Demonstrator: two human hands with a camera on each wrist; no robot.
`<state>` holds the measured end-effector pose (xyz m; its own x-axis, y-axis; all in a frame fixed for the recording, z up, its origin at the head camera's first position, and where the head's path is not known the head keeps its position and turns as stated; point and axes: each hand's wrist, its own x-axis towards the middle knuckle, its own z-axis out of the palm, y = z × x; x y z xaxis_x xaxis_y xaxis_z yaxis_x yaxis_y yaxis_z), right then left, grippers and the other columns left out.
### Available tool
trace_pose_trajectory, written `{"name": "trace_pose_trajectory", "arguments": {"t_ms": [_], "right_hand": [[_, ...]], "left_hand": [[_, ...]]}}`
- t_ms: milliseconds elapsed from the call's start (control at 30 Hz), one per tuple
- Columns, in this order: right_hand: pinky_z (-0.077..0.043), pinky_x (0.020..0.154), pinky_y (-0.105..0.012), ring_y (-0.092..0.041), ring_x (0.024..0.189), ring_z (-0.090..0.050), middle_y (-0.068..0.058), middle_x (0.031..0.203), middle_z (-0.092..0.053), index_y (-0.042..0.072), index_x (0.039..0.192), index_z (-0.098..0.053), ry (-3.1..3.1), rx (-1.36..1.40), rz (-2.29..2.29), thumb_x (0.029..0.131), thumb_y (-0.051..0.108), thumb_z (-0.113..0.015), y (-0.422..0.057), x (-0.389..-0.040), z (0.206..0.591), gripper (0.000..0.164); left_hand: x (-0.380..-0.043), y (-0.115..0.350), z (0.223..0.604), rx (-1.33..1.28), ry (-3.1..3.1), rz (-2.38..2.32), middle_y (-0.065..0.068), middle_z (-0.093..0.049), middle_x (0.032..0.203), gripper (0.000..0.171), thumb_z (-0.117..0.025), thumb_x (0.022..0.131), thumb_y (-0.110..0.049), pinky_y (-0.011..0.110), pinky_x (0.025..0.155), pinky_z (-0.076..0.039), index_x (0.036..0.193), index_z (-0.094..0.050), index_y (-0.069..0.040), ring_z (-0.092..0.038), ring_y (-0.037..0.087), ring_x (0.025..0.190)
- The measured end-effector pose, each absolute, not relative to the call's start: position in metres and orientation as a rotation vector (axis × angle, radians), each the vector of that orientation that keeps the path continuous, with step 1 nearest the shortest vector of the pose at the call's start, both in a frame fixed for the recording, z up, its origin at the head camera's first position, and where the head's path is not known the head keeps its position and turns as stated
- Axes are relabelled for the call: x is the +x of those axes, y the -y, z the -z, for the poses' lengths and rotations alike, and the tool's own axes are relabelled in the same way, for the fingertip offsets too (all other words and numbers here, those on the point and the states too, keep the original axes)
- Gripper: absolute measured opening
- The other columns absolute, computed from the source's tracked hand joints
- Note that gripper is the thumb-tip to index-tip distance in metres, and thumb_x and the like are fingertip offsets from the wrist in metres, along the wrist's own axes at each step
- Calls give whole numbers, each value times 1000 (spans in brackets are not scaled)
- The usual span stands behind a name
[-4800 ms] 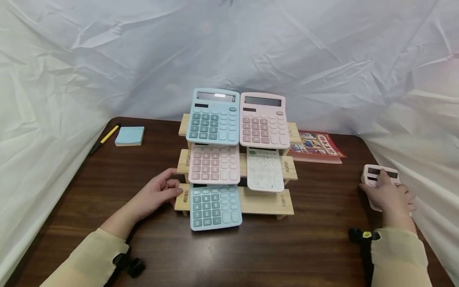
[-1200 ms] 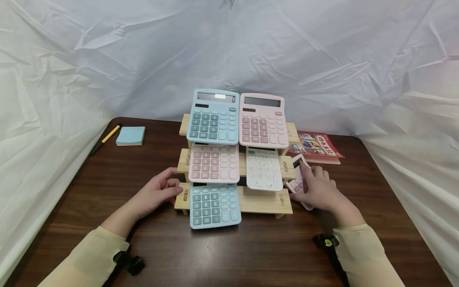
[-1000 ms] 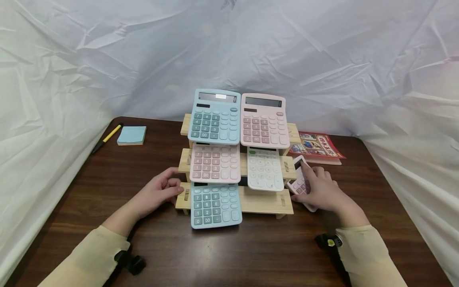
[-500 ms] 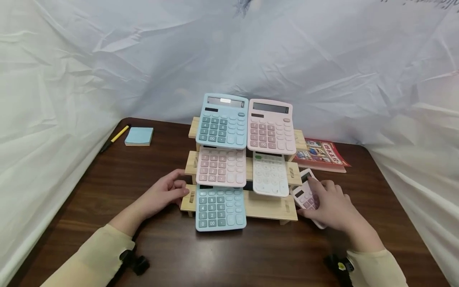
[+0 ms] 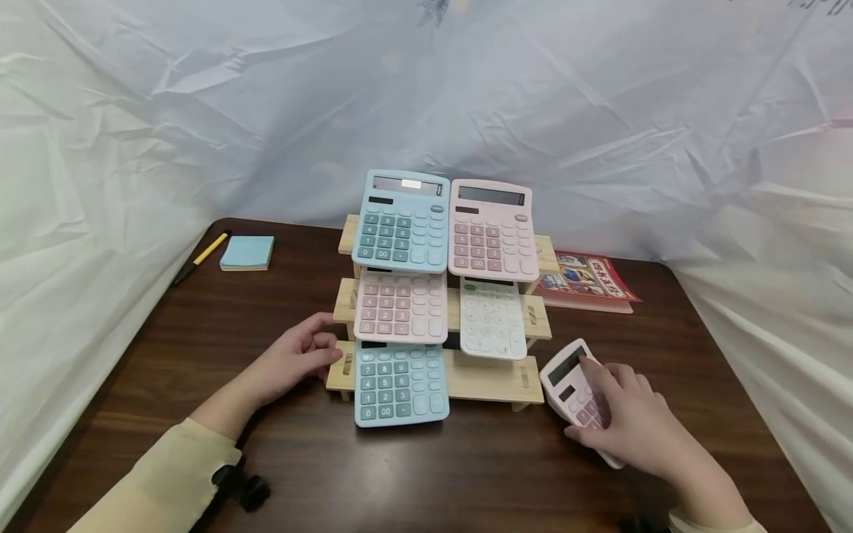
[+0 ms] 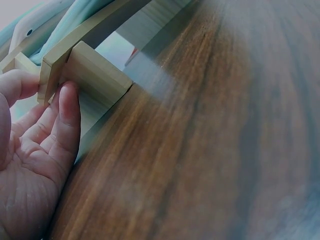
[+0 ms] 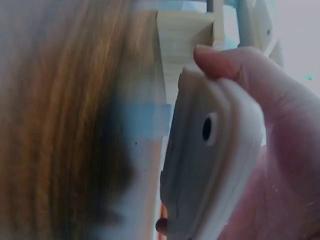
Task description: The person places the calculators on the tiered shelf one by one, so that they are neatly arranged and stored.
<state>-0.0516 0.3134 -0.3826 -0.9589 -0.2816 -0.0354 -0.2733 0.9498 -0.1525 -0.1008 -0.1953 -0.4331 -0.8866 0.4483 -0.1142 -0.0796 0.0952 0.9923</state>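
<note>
In the head view a pink calculator (image 5: 574, 391) is gripped by my right hand (image 5: 643, 422), right of the tiered wooden stand (image 5: 493, 376). Its screen end tilts to the back left. The right wrist view shows this calculator's (image 7: 197, 165) underside and edge, clear of the table, with the thumb at its side. My left hand (image 5: 293, 363) pinches the left end of the stand's lowest board (image 6: 52, 70) between thumb and fingers. On the stand lie a blue calculator (image 5: 402, 222) and a pink one (image 5: 493, 229) on top, another pink one (image 5: 400, 307) and a white one (image 5: 493, 318) mid-level, and a blue one (image 5: 402, 385) lowest.
A red comic-style booklet (image 5: 586, 277) lies behind the stand's right side. Blue sticky notes (image 5: 247, 252) and a yellow-and-black pen or knife (image 5: 203, 256) lie at the back left. White sheeting (image 5: 426, 89) hangs around the dark wooden table (image 5: 400, 481).
From the far right, my right hand has brought the pink calculator beside the stand, then drawn it nearer the front. The left hand has stayed at the stand's lowest board.
</note>
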Motion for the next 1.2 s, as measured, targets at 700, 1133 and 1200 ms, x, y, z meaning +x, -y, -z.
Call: {"name": "trace_pose_trajectory", "arguments": {"t_ms": [700, 1133, 1200], "right_hand": [[-42, 81, -50, -23, 105, -48, -5, 124, -49, 22, 146, -42, -3053, -646, 302, 58, 70, -80, -283, 16, 374, 107], [-35, 89, -44, -17, 120, -38, -3, 135, -41, 29, 148, -38, -3064, -749, 303, 58, 74, -76, -264, 19, 363, 108], [-33, 88, -43, -17, 121, -37, -3, 136, -41, 28, 148, -38, -3073, -786, 314, 57, 73, -78, -261, 19, 362, 108]], "left_hand": [[-101, 195, 432, 359, -1968, -1856, 22, -62, 96, 50, -63, 96, -18, 46, 69, -56, 138, -36, -13, -64, 32, 81], [-101, 196, 432, 349, -1981, -1848, 22, -61, 95, 51, -63, 96, -20, 45, 68, -56, 139, -36, -14, -64, 31, 80], [-101, 196, 432, 352, -1979, -1848, 22, -61, 95, 51, -63, 96, -20, 45, 68, -56, 139, -36, -14, -64, 32, 80]]}}
